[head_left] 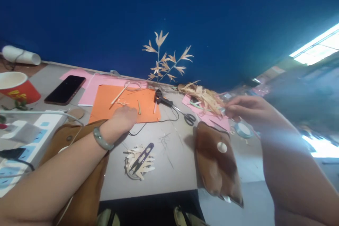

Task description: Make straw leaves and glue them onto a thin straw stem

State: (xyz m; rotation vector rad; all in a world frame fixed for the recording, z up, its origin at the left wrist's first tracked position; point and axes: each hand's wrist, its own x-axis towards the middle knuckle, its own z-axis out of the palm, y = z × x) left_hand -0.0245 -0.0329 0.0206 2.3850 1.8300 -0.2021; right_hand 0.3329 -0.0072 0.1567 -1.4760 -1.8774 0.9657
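Note:
My left hand [124, 118] rests at the near edge of an orange sheet [106, 95], its fingers mostly hidden behind the back of the hand. Small pale slivers [122, 102] lie just beyond it, with a thin stick [119, 95] further up and a short green-yellow stem [139, 107] to its right. Over on the right, my right hand [245, 106] is closed in a pinch beside a heap of dried husks [202, 97]; what its fingertips hold is too small to make out. Thread snips [142, 158] lie on cut husk pieces [144, 169] nearer to me.
A black glue gun [162, 99] and scissors [188, 118] lie mid-table. Husk flowers on a branch [164, 65] stand against the blue wall. A brown cushion [217, 162], phone [65, 89], red paper cup [19, 90], power strip [39, 137] and ribbon roll [243, 129] surround them.

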